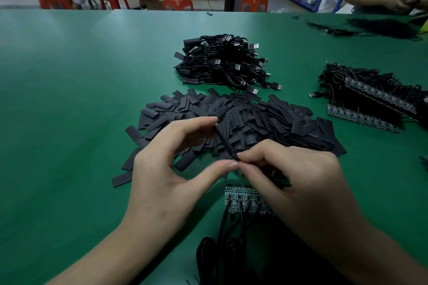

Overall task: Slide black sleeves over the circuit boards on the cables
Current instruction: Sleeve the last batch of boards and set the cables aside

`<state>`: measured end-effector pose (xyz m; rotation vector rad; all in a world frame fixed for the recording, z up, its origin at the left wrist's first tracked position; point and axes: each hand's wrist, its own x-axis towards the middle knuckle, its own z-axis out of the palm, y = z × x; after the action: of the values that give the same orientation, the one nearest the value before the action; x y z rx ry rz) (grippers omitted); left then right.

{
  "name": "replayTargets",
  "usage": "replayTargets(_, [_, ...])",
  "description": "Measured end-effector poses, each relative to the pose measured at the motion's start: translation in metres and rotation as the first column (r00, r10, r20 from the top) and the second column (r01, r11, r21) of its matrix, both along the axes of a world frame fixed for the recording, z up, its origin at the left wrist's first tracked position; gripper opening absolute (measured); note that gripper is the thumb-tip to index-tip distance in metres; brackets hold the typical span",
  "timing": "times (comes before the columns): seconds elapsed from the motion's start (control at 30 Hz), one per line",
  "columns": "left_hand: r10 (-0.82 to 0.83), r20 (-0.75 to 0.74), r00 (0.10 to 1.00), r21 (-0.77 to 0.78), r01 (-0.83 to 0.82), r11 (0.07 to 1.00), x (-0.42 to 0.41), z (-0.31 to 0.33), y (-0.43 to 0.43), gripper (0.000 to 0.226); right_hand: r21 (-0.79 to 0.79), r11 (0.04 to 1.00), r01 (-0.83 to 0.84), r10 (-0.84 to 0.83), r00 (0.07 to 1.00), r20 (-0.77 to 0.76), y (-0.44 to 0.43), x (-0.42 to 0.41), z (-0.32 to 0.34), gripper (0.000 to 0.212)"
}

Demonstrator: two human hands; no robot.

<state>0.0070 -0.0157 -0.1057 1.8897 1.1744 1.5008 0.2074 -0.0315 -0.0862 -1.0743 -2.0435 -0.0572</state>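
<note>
Bare throughout: left hand [162,169] and right hand [301,180], each on an uncovered forearm, left [120,250] and right [370,250], reaching to the bottom edge of the view. Slender fingers with smooth knuckles. Nails cut short and rounded, softly glossy, plainest on the left thumbnail [231,165]. A few faint small marks on the inner left wrist [159,213]. Right forearm in deeper shadow than the left, and widened by the lens near the corner.

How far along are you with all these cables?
Done: the far heap of cables looks sleeved already. In hand: the left hand and right hand pinch one sleeve above a strip of bare boards. Left: that strip, more boards on the right, and a large pile of loose sleeves.
</note>
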Motion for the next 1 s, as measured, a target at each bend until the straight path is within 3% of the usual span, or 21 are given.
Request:
replayTargets(0.1, [-0.022,0.024,0.999,-0.003,0.022,1.000,0.001,0.001,0.000,0.054,-0.003,1.000,0.005,-0.005,0.999,0.049,0.000,-0.001,0.000,0.009])
replayTargets(0.33, [0.045,-0.070,0.997,0.126,-0.036,0.991,0.000,0.008,0.000,0.054,-0.160,0.984,-0.083,0.060,0.988,-0.145,0.000,-0.001,0.004,0.014])
replayTargets(0.57, [0.124,-0.159,0.980,0.233,-0.085,0.969,-0.001,0.012,-0.001,0.045,-0.216,0.968,-0.128,0.081,0.974,-0.213,0.001,-0.001,0.002,0.007])
replayTargets(0.7, [0.070,-0.176,0.982,0.183,-0.038,0.982,-0.003,0.011,0.001,0.045,-0.245,0.960,-0.134,0.075,0.969,-0.234,0.002,-0.002,0.001,0.015])
replayTargets(1.0, [-0.059,-0.066,0.996,0.044,0.062,0.997,-0.008,0.003,0.007,0.046,-0.289,0.944,-0.158,0.070,0.953,-0.295,0.002,-0.001,0.000,0.009])
